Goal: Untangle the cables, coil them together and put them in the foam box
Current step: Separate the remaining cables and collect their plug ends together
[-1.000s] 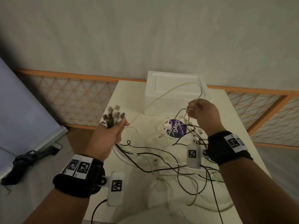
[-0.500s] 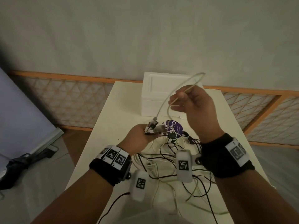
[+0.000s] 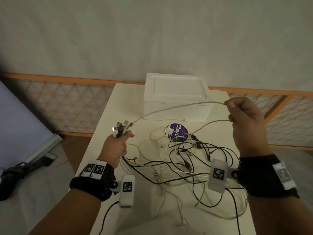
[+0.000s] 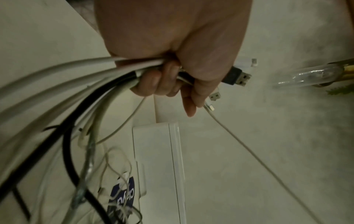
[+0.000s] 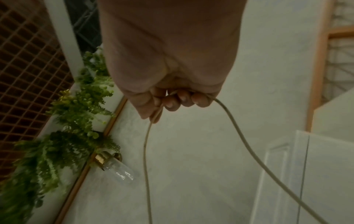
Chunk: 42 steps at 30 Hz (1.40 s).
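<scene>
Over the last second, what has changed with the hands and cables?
The right hand slid out to the right along the pale cable, drawing it into a long span from the left hand, which swung in to the middle and back out left. That hand kept its grip on the plug ends. The foam box stayed shut, the tangle still on the table.

**One readable word: "Clay"**

We can read only one piece of text. On the round purple sticker (image 3: 178, 132) lying on the desk (image 3: 108, 133) just in front of the foam box (image 3: 176, 106), white letters spell "Clay", followed by a further letter we cannot make out under the cables (image 3: 183, 150); the smaller print beneath is too fine to read. In the left wrist view the same sticker (image 4: 122, 195) shows blurred, partly covered lettering. The square black-and-white coded markers (image 3: 218, 173) on our wristbands carry patterns, not letters.
</scene>
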Each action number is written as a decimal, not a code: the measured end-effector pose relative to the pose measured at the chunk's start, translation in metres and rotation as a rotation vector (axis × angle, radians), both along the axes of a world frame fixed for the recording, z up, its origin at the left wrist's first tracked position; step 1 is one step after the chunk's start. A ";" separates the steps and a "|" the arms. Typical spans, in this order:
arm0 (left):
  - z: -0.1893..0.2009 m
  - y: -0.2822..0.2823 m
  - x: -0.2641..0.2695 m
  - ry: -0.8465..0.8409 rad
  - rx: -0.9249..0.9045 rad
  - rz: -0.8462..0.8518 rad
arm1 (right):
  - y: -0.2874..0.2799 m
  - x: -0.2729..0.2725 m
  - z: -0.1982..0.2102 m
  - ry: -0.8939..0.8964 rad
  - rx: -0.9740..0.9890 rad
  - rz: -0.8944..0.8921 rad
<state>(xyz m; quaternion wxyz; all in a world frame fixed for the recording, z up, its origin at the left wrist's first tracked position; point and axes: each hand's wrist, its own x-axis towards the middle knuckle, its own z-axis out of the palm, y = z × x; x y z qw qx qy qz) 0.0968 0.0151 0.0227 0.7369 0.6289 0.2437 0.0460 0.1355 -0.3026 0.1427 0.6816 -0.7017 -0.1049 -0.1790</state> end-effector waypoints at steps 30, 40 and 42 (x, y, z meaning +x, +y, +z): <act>0.103 -0.123 -0.025 -0.481 -0.245 -0.254 | 0.064 -0.035 -0.052 0.177 -1.037 0.697; 0.077 -0.041 -0.056 -0.259 -0.575 0.167 | -0.096 0.011 -0.069 0.359 -1.250 0.425; 0.046 -0.051 -0.068 -0.065 -0.607 0.167 | -0.106 0.008 -0.084 0.524 -1.328 0.655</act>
